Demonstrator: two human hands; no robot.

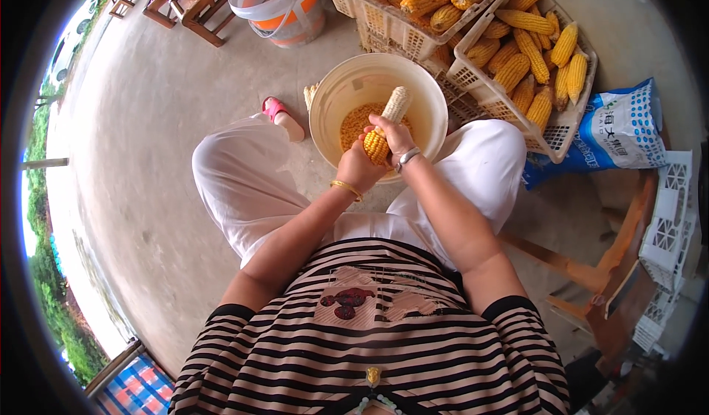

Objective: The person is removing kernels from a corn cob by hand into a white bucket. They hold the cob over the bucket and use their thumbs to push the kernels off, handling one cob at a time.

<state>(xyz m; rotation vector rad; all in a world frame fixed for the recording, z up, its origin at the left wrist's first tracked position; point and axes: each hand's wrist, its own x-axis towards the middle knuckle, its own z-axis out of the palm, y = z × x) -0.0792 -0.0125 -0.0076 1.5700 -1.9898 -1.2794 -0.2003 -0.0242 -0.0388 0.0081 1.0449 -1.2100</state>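
Both my hands are together over a pale plastic bucket (326, 83) between my knees. My left hand (357, 167) is closed around an ear of corn (376, 146) with yellow kernels. Pressed close to it, my right hand (396, 139) grips a pale, bare corn cob (397, 103), whose end points away from me. My fingers hide where ear and cob meet, so I cannot tell whether they are one piece. Loose yellow kernels (354, 123) cover part of the bucket's bottom.
Plastic crates (473, 90) piled with ears of corn (526, 21) stand at the far right. A blue-and-white sack (613, 131) lies beside them. Past the bucket is a clear pail (284, 16) with an orange band. Bare cobs (310, 94) lie left of the bucket. Wooden chairs (199, 5) stand far left.
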